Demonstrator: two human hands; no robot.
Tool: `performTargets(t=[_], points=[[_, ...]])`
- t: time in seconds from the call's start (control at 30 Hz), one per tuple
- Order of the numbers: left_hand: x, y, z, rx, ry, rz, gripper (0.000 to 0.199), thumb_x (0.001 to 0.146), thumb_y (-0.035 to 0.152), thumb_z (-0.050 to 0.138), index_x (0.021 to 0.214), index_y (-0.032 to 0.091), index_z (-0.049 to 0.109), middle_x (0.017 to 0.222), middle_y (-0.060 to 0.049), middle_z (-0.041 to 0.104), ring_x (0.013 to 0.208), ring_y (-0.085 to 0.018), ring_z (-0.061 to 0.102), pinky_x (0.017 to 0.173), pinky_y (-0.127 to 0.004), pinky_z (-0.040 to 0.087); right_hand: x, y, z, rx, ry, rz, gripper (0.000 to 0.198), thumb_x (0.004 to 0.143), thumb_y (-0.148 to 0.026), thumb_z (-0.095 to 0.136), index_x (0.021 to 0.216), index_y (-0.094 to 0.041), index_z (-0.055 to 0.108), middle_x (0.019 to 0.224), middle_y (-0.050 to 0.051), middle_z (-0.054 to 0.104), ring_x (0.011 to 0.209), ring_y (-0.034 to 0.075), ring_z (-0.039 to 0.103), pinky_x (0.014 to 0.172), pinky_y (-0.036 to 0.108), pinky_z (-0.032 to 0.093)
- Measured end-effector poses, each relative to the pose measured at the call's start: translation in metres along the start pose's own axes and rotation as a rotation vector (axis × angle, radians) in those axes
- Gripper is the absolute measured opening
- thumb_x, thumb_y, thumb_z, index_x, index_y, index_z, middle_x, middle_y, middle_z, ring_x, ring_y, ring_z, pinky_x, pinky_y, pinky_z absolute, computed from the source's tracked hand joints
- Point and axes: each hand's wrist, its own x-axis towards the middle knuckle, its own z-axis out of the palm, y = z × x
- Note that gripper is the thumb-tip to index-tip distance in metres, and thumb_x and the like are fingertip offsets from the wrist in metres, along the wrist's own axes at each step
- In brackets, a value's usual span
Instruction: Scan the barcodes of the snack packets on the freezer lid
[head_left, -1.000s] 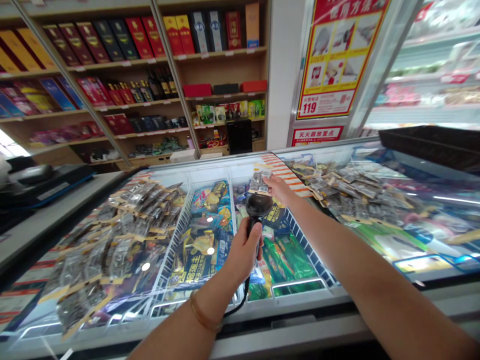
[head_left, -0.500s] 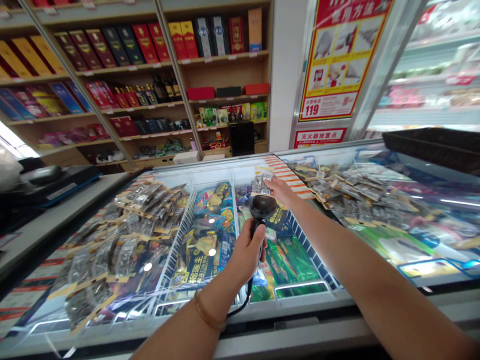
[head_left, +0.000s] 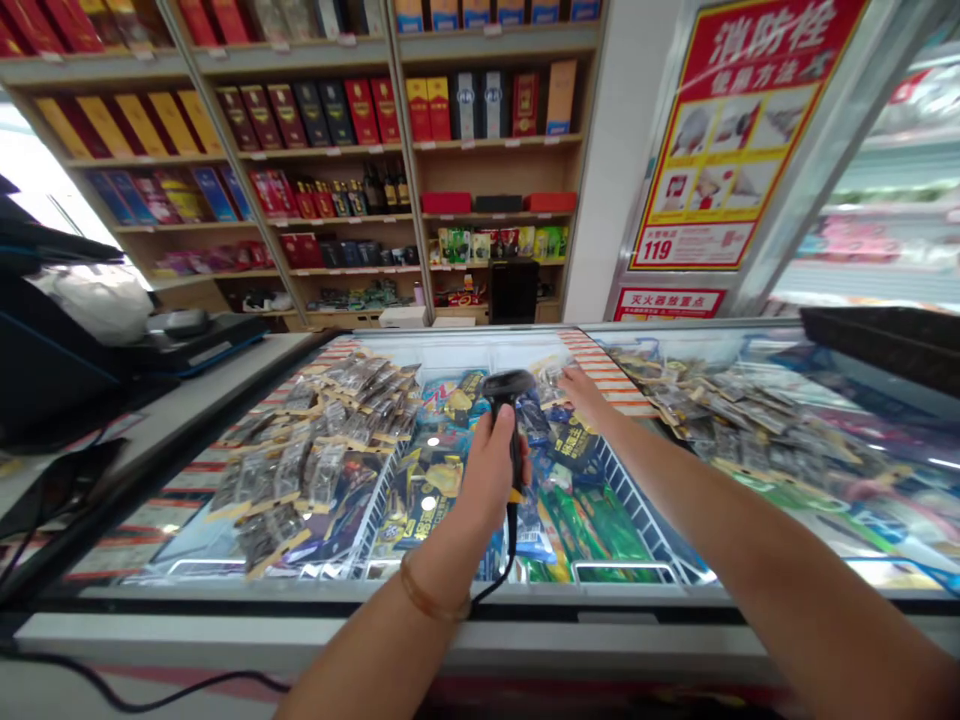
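My left hand (head_left: 491,465) is wrapped round the handle of a black barcode scanner (head_left: 508,385), its head pointing away from me above the freezer glass. A black cord drops from the handle's lower end. Beyond the scanner, my right hand (head_left: 583,390) reaches out with its fingers at the edge of a small clear packet (head_left: 551,375) of dark pieces with a tan strip. The packet is low over the glass; whether it touches the glass is hard to tell. On the left part of the glass lies a spread heap of similar packets (head_left: 322,430).
More packets (head_left: 720,400) lie on the glass at the right, near a black tray (head_left: 885,345). Bagged frozen goods (head_left: 592,515) show in wire baskets below. A dark counter device (head_left: 195,335) stands left. Shelves with boxes (head_left: 480,215) line the far wall.
The view has tipped up and turned left. My right hand has carried the packet away from the scanner, outward and lower toward the glass. The scanner head has swung from facing the packet.
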Motion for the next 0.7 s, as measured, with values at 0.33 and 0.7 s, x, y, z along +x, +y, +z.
performTargets(t=[0.33,0.7], points=[[-0.017,0.086,-0.131,0.058,0.442,0.255,0.043,0.084,0.062,0.063,0.087,0.023,0.045,0.059,0.007,0.056,0.037,-0.009,0.047,0.036,-0.020,0.035,0.001,-0.131,0.187,0.262,-0.363,-0.083,0.041,0.070,-0.033,0.083,0.106,-0.015,0.075,0.084,0.004,0.075,0.066,0.015,0.066,0.064,0.028,0.056],[-0.028,0.095,-0.216,-0.001,0.726,0.321,0.045,0.083,0.063,0.064,0.087,0.022,0.046,0.056,0.007,0.054,0.038,-0.008,0.046,0.042,-0.020,0.037,-0.016,-0.166,0.295,-0.468,-0.355,-0.572,0.009,0.079,-0.023,0.078,0.088,-0.021,0.076,0.085,0.003,0.075,0.087,0.021,0.069,0.081,0.031,0.051]])
